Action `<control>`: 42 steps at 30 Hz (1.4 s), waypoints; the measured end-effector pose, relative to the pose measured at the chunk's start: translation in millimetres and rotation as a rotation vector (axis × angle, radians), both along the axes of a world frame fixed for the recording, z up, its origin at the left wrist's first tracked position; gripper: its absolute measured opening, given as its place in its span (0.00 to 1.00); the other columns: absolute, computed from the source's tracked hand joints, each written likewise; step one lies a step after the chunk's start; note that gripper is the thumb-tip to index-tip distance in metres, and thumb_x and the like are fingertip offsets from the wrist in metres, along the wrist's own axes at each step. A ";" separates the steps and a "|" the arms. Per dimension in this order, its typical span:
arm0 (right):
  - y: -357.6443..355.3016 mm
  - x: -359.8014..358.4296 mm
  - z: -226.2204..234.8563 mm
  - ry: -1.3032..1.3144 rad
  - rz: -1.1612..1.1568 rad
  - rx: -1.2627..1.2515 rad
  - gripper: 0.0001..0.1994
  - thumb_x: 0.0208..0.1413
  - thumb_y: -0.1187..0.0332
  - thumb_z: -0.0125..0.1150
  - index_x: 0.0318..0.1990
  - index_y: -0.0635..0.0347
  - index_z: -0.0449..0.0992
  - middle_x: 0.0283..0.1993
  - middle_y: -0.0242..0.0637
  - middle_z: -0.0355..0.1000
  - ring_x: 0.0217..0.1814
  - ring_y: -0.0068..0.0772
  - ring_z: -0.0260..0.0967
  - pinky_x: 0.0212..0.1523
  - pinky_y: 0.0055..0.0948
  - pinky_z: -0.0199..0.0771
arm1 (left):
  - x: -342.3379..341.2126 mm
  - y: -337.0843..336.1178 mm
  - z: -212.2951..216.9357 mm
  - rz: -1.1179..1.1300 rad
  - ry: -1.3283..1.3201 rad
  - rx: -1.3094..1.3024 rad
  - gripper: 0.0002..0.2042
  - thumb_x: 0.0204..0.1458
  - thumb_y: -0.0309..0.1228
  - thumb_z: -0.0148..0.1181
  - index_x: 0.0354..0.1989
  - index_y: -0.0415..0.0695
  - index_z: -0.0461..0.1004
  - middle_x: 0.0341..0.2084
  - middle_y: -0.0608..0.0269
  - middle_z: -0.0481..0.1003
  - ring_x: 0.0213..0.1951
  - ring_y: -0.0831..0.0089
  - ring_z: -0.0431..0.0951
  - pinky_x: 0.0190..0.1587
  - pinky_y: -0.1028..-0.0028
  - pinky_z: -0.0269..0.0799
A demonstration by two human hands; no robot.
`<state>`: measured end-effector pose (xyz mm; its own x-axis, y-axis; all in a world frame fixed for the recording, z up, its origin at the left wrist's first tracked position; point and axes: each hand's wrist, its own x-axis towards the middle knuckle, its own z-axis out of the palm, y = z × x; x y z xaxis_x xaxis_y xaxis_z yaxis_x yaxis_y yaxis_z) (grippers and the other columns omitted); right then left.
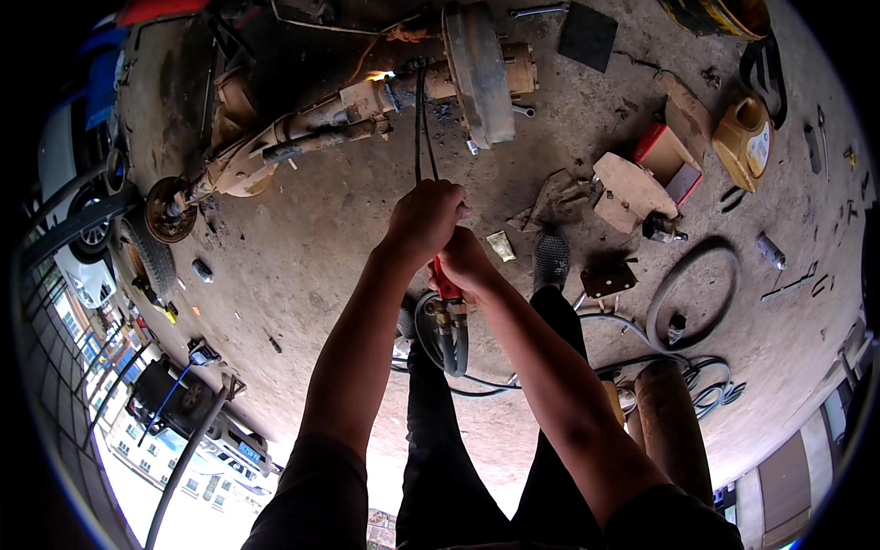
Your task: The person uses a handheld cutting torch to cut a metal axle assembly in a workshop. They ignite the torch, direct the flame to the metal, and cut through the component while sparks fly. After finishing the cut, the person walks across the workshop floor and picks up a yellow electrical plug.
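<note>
While the right hand (466,259) wraps the red-handled gas torch (447,284) and the left hand (427,218) clasps its long tubes (419,133) just ahead, the far end (420,64) sits near the glowing spot (378,75) on the rusty axle (313,119); best, I'd judge, to brace both arms, move slowly, and leave the hoses (446,344) slack

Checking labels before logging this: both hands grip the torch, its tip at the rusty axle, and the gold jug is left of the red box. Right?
No: the gold jug is right of the red box, as the head view shows. The rest stands: left hand and right hand grip the torch, its tip at the rusty axle.
</note>
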<state>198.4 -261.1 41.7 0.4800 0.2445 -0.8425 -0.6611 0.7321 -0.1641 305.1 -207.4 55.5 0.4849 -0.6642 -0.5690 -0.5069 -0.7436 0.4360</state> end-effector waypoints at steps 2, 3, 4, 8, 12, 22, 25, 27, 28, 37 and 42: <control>-1.7 -0.3 0.1 0.008 0.020 -0.004 0.13 0.67 0.61 0.51 0.36 0.64 0.70 0.22 0.35 0.65 0.18 0.26 0.65 0.18 0.32 0.69 | -0.3 -0.4 -0.5 -0.003 -0.003 -0.011 0.12 0.53 0.33 0.65 0.43 0.41 0.79 0.38 0.49 0.79 0.46 0.51 0.79 0.48 0.57 0.74; -2.3 -0.5 0.2 0.003 0.018 -0.002 0.13 0.67 0.61 0.51 0.36 0.64 0.70 0.22 0.35 0.65 0.18 0.26 0.65 0.18 0.31 0.69 | -0.2 -0.8 -1.0 -0.005 -0.005 -0.017 0.12 0.53 0.33 0.65 0.42 0.40 0.79 0.38 0.49 0.79 0.45 0.51 0.79 0.48 0.57 0.74; -2.6 -0.8 0.4 -0.002 0.017 0.001 0.14 0.67 0.61 0.51 0.36 0.64 0.70 0.23 0.35 0.66 0.18 0.26 0.65 0.18 0.31 0.69 | -0.2 -0.7 -1.6 -0.007 0.000 -0.017 0.12 0.53 0.33 0.65 0.42 0.40 0.80 0.37 0.49 0.79 0.45 0.51 0.79 0.48 0.57 0.74; -2.4 -1.8 -0.4 -0.028 -0.009 0.016 0.13 0.68 0.60 0.51 0.38 0.63 0.69 0.24 0.36 0.66 0.18 0.27 0.66 0.19 0.31 0.70 | 3.7 -3.4 -0.1 0.004 0.045 0.004 0.12 0.53 0.33 0.65 0.42 0.41 0.80 0.36 0.49 0.80 0.43 0.51 0.80 0.47 0.58 0.75; -2.9 -2.7 -1.7 -0.052 0.002 0.031 0.12 0.69 0.60 0.51 0.41 0.61 0.68 0.26 0.36 0.67 0.19 0.27 0.65 0.19 0.30 0.70 | 2.9 -3.6 0.0 0.029 0.048 0.014 0.12 0.51 0.34 0.67 0.42 0.42 0.81 0.36 0.50 0.80 0.43 0.51 0.80 0.46 0.58 0.75; 1.8 -3.1 -5.7 -0.057 -0.049 0.029 0.13 0.68 0.60 0.51 0.39 0.62 0.70 0.23 0.35 0.66 0.17 0.27 0.66 0.18 0.32 0.70 | 0.8 -1.2 -7.7 0.118 -0.010 -0.026 0.15 0.40 0.35 0.74 0.36 0.44 0.83 0.33 0.54 0.82 0.38 0.54 0.82 0.42 0.61 0.78; 1.7 -2.8 -4.0 -0.075 -0.046 0.026 0.13 0.68 0.60 0.51 0.39 0.61 0.69 0.22 0.35 0.65 0.16 0.27 0.66 0.18 0.32 0.70 | -0.1 -0.6 -7.9 0.141 -0.019 -0.040 0.16 0.38 0.36 0.75 0.35 0.43 0.83 0.32 0.54 0.82 0.37 0.54 0.83 0.41 0.61 0.78; 1.1 -2.9 -4.0 -0.057 -0.050 0.047 0.12 0.68 0.60 0.51 0.40 0.61 0.69 0.22 0.34 0.64 0.16 0.28 0.66 0.18 0.32 0.70 | 0.4 -2.1 -5.5 0.144 -0.018 -0.019 0.16 0.38 0.36 0.76 0.35 0.43 0.83 0.31 0.54 0.82 0.36 0.54 0.83 0.40 0.62 0.78; 1.4 -3.3 -4.8 -0.049 -0.052 0.058 0.12 0.68 0.60 0.50 0.40 0.61 0.69 0.22 0.34 0.64 0.16 0.28 0.66 0.18 0.32 0.69 | 0.4 -2.5 -5.3 0.143 -0.020 -0.017 0.16 0.38 0.36 0.76 0.35 0.43 0.83 0.31 0.53 0.82 0.36 0.53 0.83 0.40 0.62 0.78; -2.8 -4.4 3.6 -0.054 -0.039 0.034 0.12 0.68 0.59 0.51 0.40 0.60 0.69 0.23 0.34 0.65 0.17 0.26 0.66 0.17 0.31 0.69 | -3.1 -4.1 -1.9 0.154 -0.015 0.017 0.15 0.39 0.36 0.76 0.35 0.43 0.82 0.32 0.52 0.82 0.37 0.53 0.83 0.41 0.61 0.77; 1.3 -7.1 -3.5 -0.052 -0.053 0.043 0.13 0.68 0.58 0.52 0.38 0.60 0.69 0.22 0.34 0.65 0.17 0.25 0.65 0.17 0.30 0.69 | -3.8 -6.2 -0.4 0.155 -0.005 0.029 0.15 0.39 0.35 0.76 0.35 0.43 0.82 0.32 0.52 0.82 0.37 0.53 0.83 0.41 0.60 0.77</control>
